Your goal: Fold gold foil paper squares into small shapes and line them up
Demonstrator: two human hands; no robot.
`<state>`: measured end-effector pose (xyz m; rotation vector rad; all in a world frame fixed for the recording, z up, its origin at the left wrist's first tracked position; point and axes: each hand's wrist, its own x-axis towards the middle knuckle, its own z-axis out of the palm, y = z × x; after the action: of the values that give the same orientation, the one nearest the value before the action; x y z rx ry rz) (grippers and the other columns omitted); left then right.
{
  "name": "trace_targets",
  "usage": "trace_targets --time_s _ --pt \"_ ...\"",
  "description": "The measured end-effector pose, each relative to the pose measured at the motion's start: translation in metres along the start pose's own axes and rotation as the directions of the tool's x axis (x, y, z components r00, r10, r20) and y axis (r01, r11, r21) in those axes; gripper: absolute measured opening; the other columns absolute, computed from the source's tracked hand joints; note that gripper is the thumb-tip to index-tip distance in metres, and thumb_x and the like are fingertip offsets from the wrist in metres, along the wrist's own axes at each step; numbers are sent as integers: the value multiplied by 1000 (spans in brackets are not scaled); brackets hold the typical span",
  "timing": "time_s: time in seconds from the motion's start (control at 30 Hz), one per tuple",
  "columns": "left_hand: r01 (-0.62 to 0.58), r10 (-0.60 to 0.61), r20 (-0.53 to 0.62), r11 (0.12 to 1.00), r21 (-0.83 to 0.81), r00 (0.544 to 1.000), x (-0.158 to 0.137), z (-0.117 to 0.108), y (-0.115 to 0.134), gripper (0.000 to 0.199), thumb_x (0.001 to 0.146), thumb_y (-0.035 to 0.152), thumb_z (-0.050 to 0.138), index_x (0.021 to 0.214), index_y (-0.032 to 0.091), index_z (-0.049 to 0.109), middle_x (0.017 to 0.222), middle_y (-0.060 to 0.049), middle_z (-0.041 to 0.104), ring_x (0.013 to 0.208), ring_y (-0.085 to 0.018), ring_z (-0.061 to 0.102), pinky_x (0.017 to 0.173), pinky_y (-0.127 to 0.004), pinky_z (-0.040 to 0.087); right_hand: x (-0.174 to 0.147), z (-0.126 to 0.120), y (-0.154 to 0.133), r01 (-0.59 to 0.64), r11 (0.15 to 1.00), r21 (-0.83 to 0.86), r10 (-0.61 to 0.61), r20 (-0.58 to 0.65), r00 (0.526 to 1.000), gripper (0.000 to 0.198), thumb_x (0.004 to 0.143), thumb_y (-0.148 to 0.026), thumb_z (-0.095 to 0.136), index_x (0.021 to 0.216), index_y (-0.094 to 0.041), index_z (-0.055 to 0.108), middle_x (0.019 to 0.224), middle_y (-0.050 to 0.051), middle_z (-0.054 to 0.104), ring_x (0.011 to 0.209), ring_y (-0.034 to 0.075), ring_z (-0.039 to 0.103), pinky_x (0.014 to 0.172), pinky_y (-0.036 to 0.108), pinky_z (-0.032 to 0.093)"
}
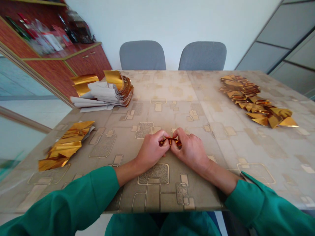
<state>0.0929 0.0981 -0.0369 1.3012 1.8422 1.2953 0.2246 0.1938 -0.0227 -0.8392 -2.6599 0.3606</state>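
Note:
Between my two hands, just above the middle of the table, is a small piece of folded gold foil paper [169, 141]. My left hand [154, 146] pinches its left end with thumb and fingers. At the other end my right hand [188, 147] is closed on the same piece, and the fingertips of both hands nearly meet. Most of the paper is hidden behind the fingers, so its full shape does not show.
A stack of gold and white paper sheets [105, 91] lies at the back left. Nearer on the left are creased gold sheets [67, 144]. Several folded gold paper pieces [256, 101] form a row at the right. Two grey chairs [142, 55] stand beyond the patterned table [172, 114].

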Motion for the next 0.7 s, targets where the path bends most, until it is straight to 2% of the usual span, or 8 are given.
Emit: trace_targets --time_s 0.47,0.63,0.7 --pt "-23 24 -9 999 39 1000 1 1 0 10 84 19 53 81 18 63 59 5 62 42 -8 59 41 -14 41 4 0 0 -30 998 -51 33 51 998 13 86 -31 53 90 -22 60 62 0 66 51 15 55 53 27 20" --pt "-5 4 -2 1000 -12 1000 0 1 -1 11 82 19 53 88 19 63 59 6 60 41 -8 57 39 -15 40 2 -7 4 -51 998 44 46 93 995 22 85 -30 52 104 -22 58 65 -1 67 53 15 56 53 26 22" --pt "-5 5 -9 1000 -7 1000 -1 1 -2 12 82 18 54 90 19 63 58 7 59 40 -8 56 40 -15 40 2 -7 5 -59 998 37 55 92 994 22 84 -26 50 104 -21 58 64 -1 66 53 15 55 53 26 21"
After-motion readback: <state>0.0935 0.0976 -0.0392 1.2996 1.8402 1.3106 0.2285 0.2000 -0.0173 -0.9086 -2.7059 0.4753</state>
